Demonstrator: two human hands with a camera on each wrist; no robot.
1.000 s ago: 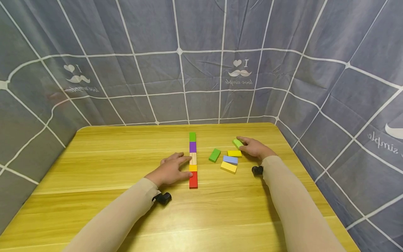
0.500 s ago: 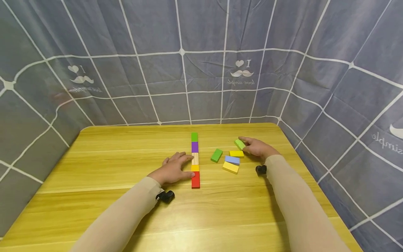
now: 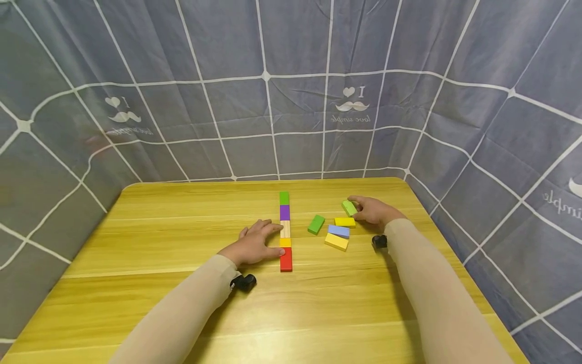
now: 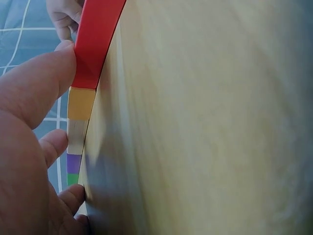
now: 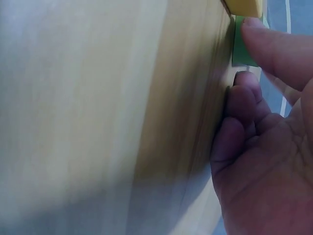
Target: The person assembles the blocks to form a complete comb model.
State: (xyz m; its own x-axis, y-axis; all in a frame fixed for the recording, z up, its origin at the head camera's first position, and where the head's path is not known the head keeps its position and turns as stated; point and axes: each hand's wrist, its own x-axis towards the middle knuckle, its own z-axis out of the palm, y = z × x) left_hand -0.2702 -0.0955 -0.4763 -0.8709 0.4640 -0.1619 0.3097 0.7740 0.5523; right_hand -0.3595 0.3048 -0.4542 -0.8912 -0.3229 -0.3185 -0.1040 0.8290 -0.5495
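Several wooden blocks lie end to end in a straight row: a red block, a short orange block, a plain wood block, a purple block and a green block. My left hand spreads along the row's left side. Its thumb touches the red block, and its index fingertip reaches the plain wood one. Farther right, my right hand pinches a light green block between thumb and index finger. That block lies tilted, low at the table; the right wrist view shows the other fingers curled.
Between the row and my right hand lie a dark green block, a bright yellow block, a blue block and a pale yellow block. The wooden table ends at a grey checked curtain.
The head view has turned slightly left, so everything appears shifted to the right. Both hands and the blocks keep their places relative to each other.
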